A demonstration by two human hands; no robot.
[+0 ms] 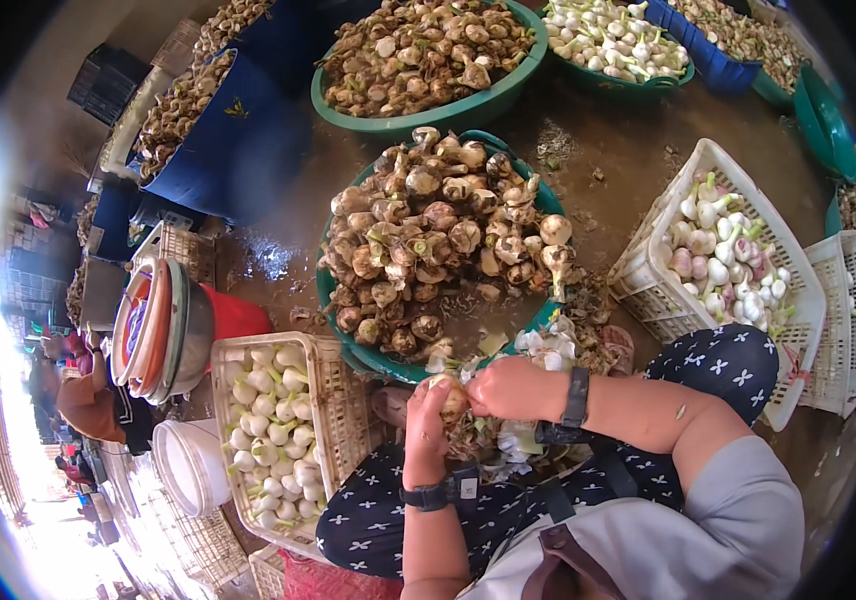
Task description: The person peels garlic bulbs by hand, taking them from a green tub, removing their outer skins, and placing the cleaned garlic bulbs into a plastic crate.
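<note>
One brownish bulb (456, 403) sits in the left hand (426, 418), fingers curled closed around it, by the near rim of a heaped green tub (380, 366). The right hand (516, 388) meets it, fingers bunched; I can't tell what they pinch. White crates (348, 405) of paler bulbs stand either side.

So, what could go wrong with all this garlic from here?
The bulb in the left hand might slip out, with the right hand so close against it. The loose bulbs at the right edge of the green tub could roll off. The floor shines as if wet, so a foot might slide.
</note>
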